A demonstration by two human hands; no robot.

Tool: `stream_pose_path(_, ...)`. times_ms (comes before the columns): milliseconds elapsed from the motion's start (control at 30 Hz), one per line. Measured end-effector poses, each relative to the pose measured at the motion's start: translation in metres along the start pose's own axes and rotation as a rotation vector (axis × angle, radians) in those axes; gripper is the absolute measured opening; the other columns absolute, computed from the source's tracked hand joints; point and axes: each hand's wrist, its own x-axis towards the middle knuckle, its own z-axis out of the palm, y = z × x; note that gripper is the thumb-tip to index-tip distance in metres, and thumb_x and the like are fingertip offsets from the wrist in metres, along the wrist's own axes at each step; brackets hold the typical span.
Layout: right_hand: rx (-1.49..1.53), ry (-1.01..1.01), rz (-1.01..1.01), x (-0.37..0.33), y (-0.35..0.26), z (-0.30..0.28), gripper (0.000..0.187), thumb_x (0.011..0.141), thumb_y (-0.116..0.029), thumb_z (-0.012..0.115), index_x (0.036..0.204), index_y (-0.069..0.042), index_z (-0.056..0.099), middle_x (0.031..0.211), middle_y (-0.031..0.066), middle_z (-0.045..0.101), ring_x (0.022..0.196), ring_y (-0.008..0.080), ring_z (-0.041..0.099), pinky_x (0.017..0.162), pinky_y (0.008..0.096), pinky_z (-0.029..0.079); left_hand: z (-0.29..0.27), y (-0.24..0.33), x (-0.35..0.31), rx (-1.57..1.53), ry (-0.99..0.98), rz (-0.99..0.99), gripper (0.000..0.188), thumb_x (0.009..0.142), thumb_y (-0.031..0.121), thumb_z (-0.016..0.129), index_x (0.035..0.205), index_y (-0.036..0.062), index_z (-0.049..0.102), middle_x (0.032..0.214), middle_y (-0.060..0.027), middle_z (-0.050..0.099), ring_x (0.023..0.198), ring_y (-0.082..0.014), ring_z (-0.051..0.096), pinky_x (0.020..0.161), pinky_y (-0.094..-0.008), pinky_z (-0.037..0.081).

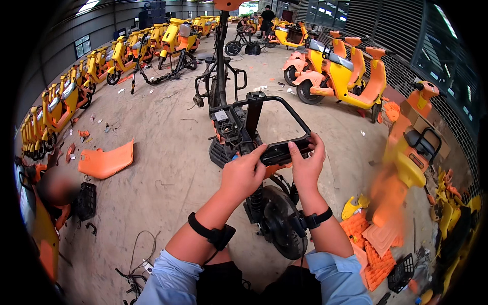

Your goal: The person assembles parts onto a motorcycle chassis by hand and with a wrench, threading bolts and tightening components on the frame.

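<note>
- My left hand [245, 170] grasps the left end of a glossy black part [279, 151], its thumb side towards the top.
- My right hand [309, 160] grasps the other end, thumb pressed on the near face and fingers curled around the end.
- The black part lies level between my hands, in front of my body, at the rear of a black rack [295, 114]; I cannot tell whether it is fixed there.
- The rack belongs to a stripped scooter, its frame [219, 76] bare and dark, standing ahead of me and facing away.
- Below my hands is its black rear wheel [280, 223].
- I wear light blue sleeves [175, 274], pushed up, and a black strap [317, 218] around each forearm.
- On the concrete floor [173, 203] to my left are a curved orange panel [107, 161], a black basket [86, 201] and loose wires [134, 259].
- To my right lie orange panels [373, 244] in a heap, with another basket [401, 273] just beside.
- Yellow and orange scooters [122, 58] stand in rows along the left; more stand at right.
- Far off, a person in dark clothes [267, 20] stands.
</note>
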Motion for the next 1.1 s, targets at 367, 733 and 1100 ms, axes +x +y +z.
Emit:
stream_pose_path(367, 0.047, -0.377, -0.151, 0.011, -0.026, 0.021, 0.053, 0.109, -0.04, 0.053, 0.133, 0.006, 0.064, 0.139, 0.0226, 0.064, 0.132, 0.0372, 0.057, 0.111, 0.046, 0.038, -0.002, 0.003, -0.002, 0.049, -0.01, 0.079, 0.043, 0.087, 0.011, 0.066, 0.13, 0.0091, 0.069, 0.082, -0.0115, 0.072, 0.071, -0.0316, 0.071, 0.061, -0.0442, 0.057)
stream_pose_path(733, -0.062, -0.53, -0.4, -0.015, -0.066, 0.01, 0.067, 0.099, -0.041, 0.068, 0.147, 0.003, 0.051, 0.136, 0.0213, 0.061, 0.13, 0.0361, 0.055, 0.112, 0.0448, 0.035, 0.006, 0.004, -0.006, -0.009, -0.071, -0.057, 0.051, 0.092, 0.022, 0.064, 0.144, 0.0203, 0.062, 0.085, -0.0126, 0.075, 0.073, -0.0376, 0.072, 0.062, -0.0473, 0.056)
stream_pose_path(1100, -0.15, -0.528, -0.55, -0.031, -0.067, 0.005, 0.051, 0.101, -0.037, 0.059, 0.139, -0.003, 0.061, 0.14, 0.0115, 0.063, 0.14, 0.0358, 0.044, 0.118, 0.0537, 0.021, 0.011, 0.002, -0.015, -0.042, -0.167, 0.014, 0.053, 0.093, 0.031, 0.065, 0.141, 0.0111, 0.056, 0.115, -0.0213, 0.07, 0.094, -0.0412, 0.072, 0.075, -0.0514, 0.057)
